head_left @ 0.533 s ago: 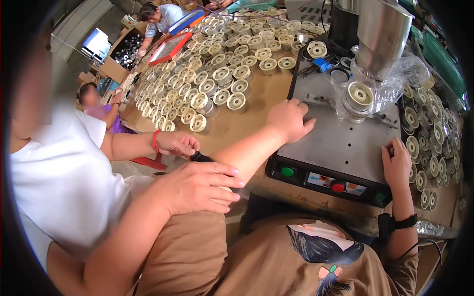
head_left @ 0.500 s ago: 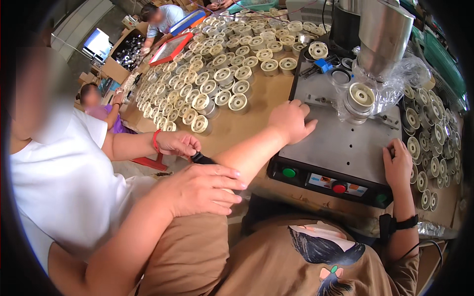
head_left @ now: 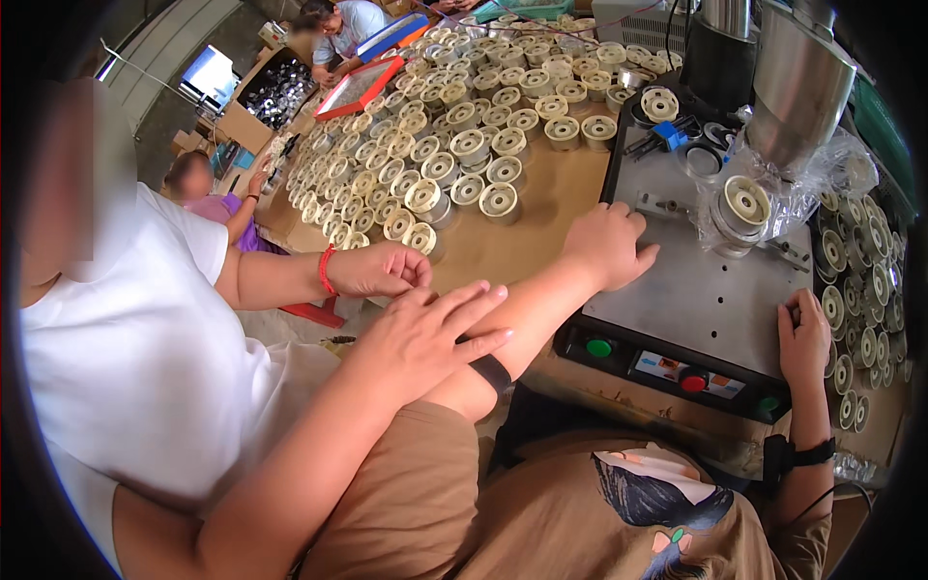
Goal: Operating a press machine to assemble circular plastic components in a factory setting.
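Note:
My left hand [head_left: 607,244] rests palm down on the left edge of the machine's grey metal plate [head_left: 667,309], its fingers bent and thumb apart, holding nothing. At the plate's right edge lies my right hand [head_left: 804,338], loosely curled, thumb apart from the fingers, also without anything in it. A black strap [head_left: 493,372] circles my left forearm near the elbow. Another person's hand [head_left: 425,333] lies over that forearm with spread fingers; their second hand [head_left: 391,269], below a red bracelet, is pinched just beyond. A black wrist device [head_left: 778,456] is strapped on my right forearm.
A cream-faced metal wheel [head_left: 744,205] sits in clear plastic film beneath a metal cylinder [head_left: 797,87]. Several similar wheels [head_left: 469,145] cover the table, with more heaped at right [head_left: 870,290]. Green [head_left: 599,348] and red buttons [head_left: 693,382] line the machine's front. Other people sit beyond.
The other person's hands have let go of the black strap, which now shows around my left forearm. Their near hand has lifted and spread its fingers. My hands stay on the plate; the view has shifted.

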Demonstrator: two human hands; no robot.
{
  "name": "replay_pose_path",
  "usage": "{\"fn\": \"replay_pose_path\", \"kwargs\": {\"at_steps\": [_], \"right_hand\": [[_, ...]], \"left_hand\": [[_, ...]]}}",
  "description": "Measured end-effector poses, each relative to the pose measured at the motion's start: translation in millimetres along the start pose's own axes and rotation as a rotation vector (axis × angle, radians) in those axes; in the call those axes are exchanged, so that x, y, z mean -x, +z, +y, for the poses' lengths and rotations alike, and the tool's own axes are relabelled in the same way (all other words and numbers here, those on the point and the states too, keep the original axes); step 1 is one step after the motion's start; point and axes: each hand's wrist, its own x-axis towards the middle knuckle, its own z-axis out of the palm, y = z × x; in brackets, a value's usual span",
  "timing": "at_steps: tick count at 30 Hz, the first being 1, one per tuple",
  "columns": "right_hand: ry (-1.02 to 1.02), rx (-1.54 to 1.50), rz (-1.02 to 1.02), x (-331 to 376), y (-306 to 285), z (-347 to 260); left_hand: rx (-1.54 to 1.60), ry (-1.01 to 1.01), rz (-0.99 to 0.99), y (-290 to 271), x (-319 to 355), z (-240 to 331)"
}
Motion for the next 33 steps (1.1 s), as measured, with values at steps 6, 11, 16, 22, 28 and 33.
{"fn": "replay_pose_path", "kwargs": {"at_steps": [6,11,16,22,28,33], "right_hand": [[-0.038,-0.004,0.013,-1.3,2.0,-1.8],[-0.039,-0.015,0.019,-0.1,-0.1,-2.4],[-0.037,-0.018,0.022,1.1,-2.4,-1.2],[-0.029,-0.023,0.003,1.1,-2.2,1.1],[-0.015,-0.025,-0.012,0.7,-3.2,-0.6],[-0.051,-0.021,0.017,1.4,-0.6,3.9]], "left_hand": [[-0.014,-0.018,-0.016,-3.8,2.5,-1.0],[-0.032,-0.046,-0.103,-10.8,0.9,4.3],[-0.022,-0.004,0.023,-2.6,2.4,2.5],[-0.004,-0.014,0.038,2.6,3.1,2.3],[-0.048,-0.01,0.042,0.4,2.7,1.4],[-0.056,-0.004,0.031,1.3,1.0,2.1]]}}
